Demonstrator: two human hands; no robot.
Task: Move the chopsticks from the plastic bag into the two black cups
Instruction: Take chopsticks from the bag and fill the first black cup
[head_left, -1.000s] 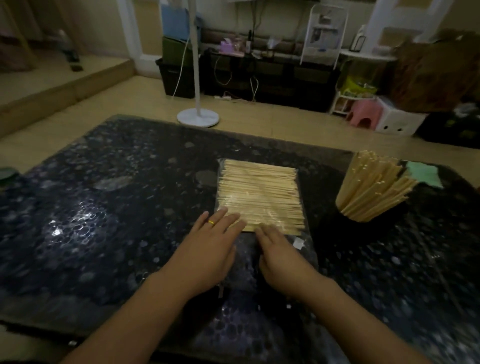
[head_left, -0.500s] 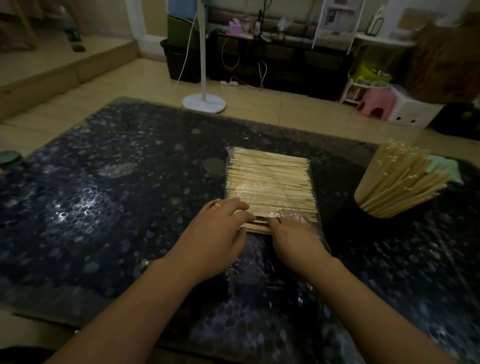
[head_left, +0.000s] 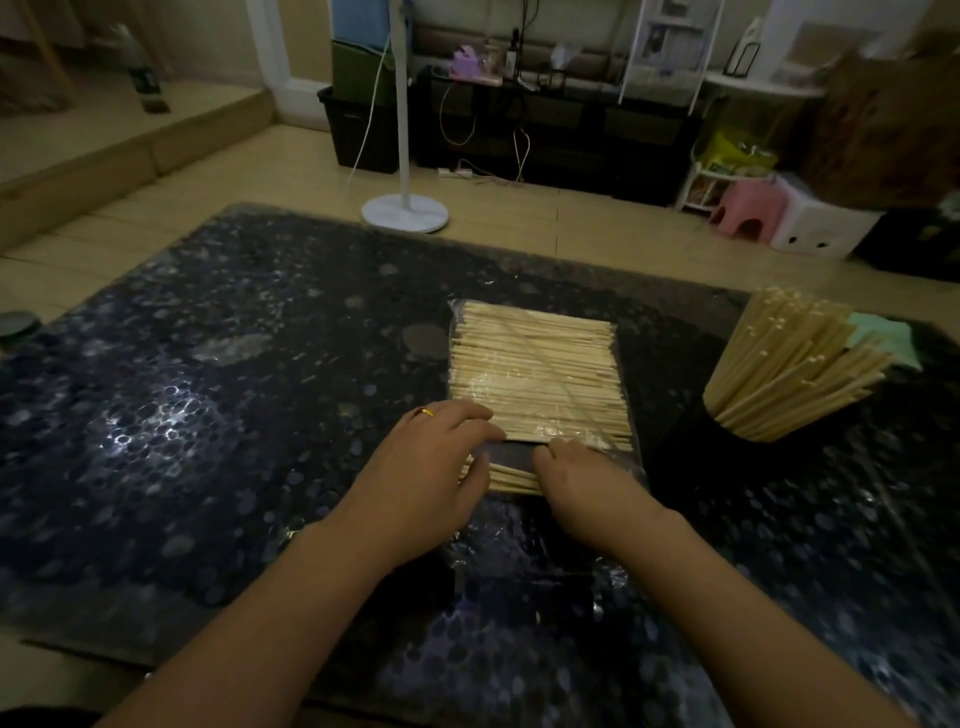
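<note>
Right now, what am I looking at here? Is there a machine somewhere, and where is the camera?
There is no machine. A person wears one camera on the head, looking forward and down, so you see their own two arms. On the dark table lies a clear plastic bag packed with chopsticks. The left hand and the right hand both grip a small bunch of chopsticks at the bag's near end, apart from the main pack. At the right stands a black cup already full of chopsticks.
</note>
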